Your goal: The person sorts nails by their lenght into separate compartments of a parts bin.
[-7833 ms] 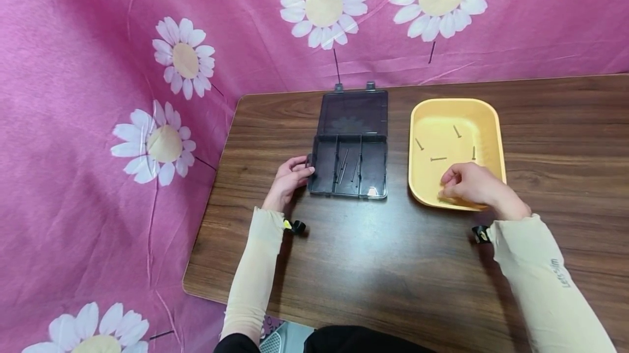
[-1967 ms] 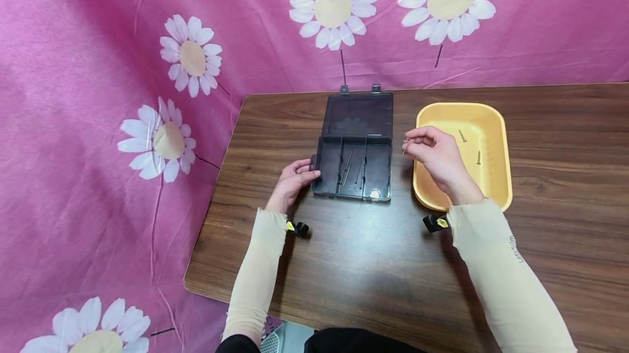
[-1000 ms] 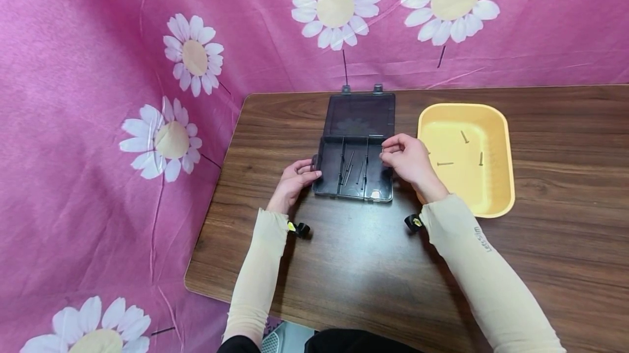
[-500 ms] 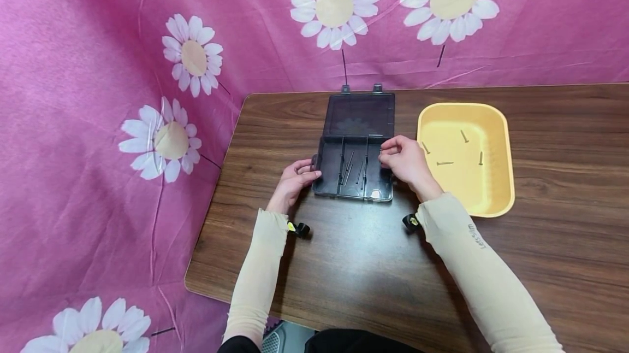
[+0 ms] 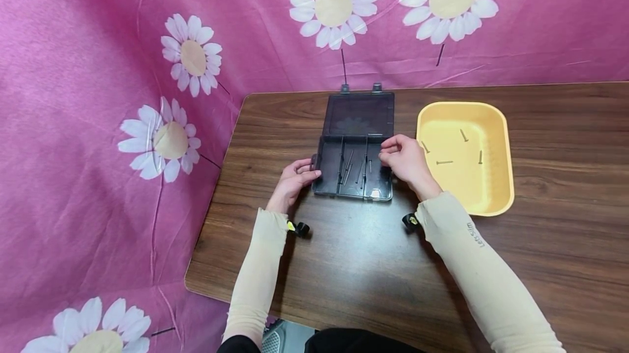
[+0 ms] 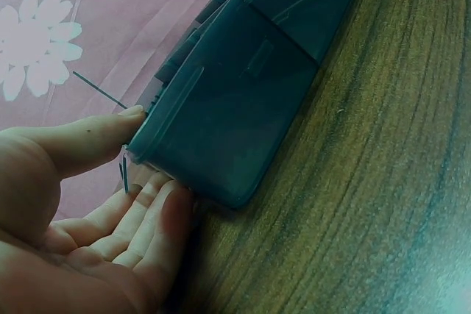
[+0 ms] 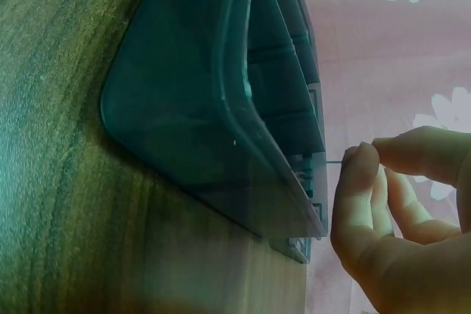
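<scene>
In the head view, a dark see-through compartment box lies with its lid folded back. Several long thin screws rest in its middle compartment, and a shorter screw in the right one. My left hand grips the box's left side; the left wrist view shows the thumb on the rim and the other fingers lower down. My right hand hovers over the box's right edge. Its thumb and forefinger are close together in the right wrist view, with nothing visible between them.
To the right stands a yellow tray with several screws scattered on its floor. The wooden table backs onto a pink flowered cloth, which also hangs along the left side.
My right hand came from the yellow tray to the box's right compartment, where a screw now lies that was not visible half a second ago. The left hand has kept its hold.
</scene>
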`<state>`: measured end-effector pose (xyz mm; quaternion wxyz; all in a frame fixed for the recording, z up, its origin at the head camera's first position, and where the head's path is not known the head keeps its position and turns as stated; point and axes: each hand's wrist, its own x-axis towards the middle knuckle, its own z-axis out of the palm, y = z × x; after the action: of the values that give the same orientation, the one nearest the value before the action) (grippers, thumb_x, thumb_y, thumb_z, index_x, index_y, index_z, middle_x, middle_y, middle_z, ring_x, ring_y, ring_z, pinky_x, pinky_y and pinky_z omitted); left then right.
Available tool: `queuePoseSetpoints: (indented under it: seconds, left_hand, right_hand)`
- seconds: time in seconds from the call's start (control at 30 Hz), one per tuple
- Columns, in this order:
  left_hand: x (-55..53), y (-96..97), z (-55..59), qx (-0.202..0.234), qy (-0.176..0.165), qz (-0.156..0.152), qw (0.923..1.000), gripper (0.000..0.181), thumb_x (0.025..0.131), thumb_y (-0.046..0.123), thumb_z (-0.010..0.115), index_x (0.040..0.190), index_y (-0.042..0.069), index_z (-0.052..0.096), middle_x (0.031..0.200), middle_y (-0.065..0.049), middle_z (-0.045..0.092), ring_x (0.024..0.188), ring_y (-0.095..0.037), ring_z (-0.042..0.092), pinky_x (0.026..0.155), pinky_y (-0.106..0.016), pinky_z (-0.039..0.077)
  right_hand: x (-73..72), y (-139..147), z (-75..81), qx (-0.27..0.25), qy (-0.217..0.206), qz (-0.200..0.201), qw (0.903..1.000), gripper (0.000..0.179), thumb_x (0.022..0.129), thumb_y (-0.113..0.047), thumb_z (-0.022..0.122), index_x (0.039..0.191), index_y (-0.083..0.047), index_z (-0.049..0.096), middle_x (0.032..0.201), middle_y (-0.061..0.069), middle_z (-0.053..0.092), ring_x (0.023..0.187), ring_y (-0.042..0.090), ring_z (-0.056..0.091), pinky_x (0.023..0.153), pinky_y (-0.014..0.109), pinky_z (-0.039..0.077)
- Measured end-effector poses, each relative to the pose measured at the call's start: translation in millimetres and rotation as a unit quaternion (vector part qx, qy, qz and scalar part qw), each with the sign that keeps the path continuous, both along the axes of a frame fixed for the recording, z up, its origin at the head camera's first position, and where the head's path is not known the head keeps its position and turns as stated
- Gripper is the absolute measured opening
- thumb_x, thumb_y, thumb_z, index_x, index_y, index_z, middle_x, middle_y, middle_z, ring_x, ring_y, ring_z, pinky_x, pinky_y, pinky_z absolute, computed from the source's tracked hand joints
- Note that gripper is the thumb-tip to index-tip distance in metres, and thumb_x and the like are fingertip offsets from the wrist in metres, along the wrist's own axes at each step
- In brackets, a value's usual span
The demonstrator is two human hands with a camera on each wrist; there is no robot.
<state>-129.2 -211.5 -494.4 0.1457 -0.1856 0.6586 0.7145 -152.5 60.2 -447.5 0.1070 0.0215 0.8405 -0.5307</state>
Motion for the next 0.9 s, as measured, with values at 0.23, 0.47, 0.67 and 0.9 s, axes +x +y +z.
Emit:
queuePoseSetpoints:
  seconds: [0.23, 0.47, 0.67, 0.9]
  left_hand:
    - [-0.2, 0.3, 0.4, 0.003, 0.002, 0.003, 1.0000, 0.046, 0.075, -0.006, 0.065, 0.118, -0.001, 0.050, 0.099, -0.008, 0.062, 0.082, -0.009, 0.060, 0.071, -0.019, 0.050]
    - [0.9, 0.9, 1.9, 0.005, 0.002, 0.007, 1.0000, 0.045, 0.075, -0.007, 0.065, 0.117, -0.001, 0.051, 0.096, -0.007, 0.062, 0.081, -0.009, 0.060, 0.070, -0.019, 0.050]
    - [1.6, 1.2, 2.9, 0.008, 0.000, 0.007, 0.9999, 0.044, 0.075, -0.007, 0.065, 0.116, 0.000, 0.051, 0.096, -0.006, 0.062, 0.081, -0.009, 0.060, 0.069, -0.018, 0.050]
    - [1.2, 0.5, 4.5, 0.005, -0.007, 0.006, 1.0000, 0.045, 0.075, -0.006, 0.065, 0.118, 0.000, 0.050, 0.100, -0.008, 0.061, 0.081, -0.008, 0.060, 0.070, -0.018, 0.050]
  right_hand:
    - [-0.3, 2, 1.6, -0.009, 0.005, -0.006, 0.9999, 0.024, 0.080, -0.010, 0.062, 0.101, 0.000, 0.058, 0.092, 0.015, 0.065, 0.065, 0.002, 0.058, 0.064, 0.016, 0.045]
    - [3.0, 9, 10.5, -0.034, 0.028, -0.024, 0.9987, 0.022, 0.079, -0.012, 0.064, 0.099, -0.003, 0.060, 0.084, 0.005, 0.064, 0.063, -0.002, 0.056, 0.058, 0.016, 0.044]
    - [7.1, 21, 18.7, -0.051, 0.052, -0.035, 0.9967, 0.022, 0.080, -0.013, 0.065, 0.098, -0.003, 0.060, 0.082, 0.001, 0.065, 0.066, 0.002, 0.058, 0.058, 0.015, 0.045]
    - [11.3, 48, 18.1, 0.000, 0.093, -0.052, 0.9943, 0.021, 0.080, -0.015, 0.064, 0.098, -0.004, 0.061, 0.079, -0.006, 0.061, 0.063, -0.004, 0.053, 0.057, 0.013, 0.043]
